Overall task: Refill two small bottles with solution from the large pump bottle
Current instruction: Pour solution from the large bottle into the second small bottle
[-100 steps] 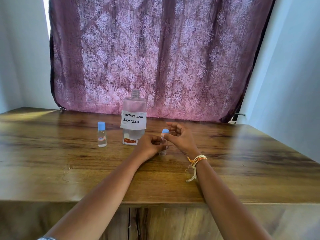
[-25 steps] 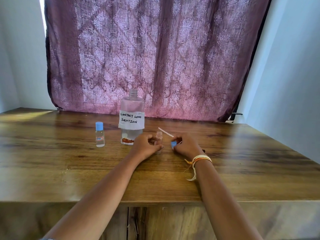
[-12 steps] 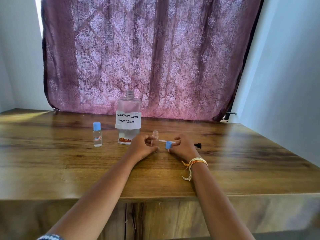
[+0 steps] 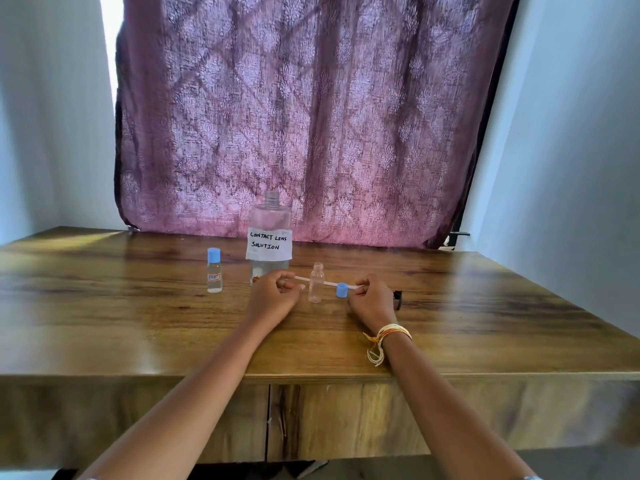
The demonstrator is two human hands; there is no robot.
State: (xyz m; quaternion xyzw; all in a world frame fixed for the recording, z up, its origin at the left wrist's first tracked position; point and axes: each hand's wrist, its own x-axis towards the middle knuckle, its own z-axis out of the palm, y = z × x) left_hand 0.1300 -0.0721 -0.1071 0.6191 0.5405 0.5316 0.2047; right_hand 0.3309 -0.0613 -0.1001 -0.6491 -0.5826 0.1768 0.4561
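- Left hand (image 4: 273, 294) has let go of the uncapped clear small bottle (image 4: 316, 283), fingers loosely curled, empty.
- Right hand (image 4: 372, 299) pinches the white pump tube (image 4: 329, 283); small blue cap (image 4: 341, 290) sits beside it.

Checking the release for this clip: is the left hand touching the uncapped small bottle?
Apart. The head view shows bare table between the left hand and the uncapped small bottle.

The left hand (image 4: 273, 292) covers the lower front of the big bottle (image 4: 269, 233) and one end of the white tube (image 4: 330, 283). The right hand (image 4: 372, 299) hides most of the black part (image 4: 398, 296) at 3 o'clock from it. The small label on the capped bottle (image 4: 214, 271) is too small to read. Both arms are cut at the bottom edge.
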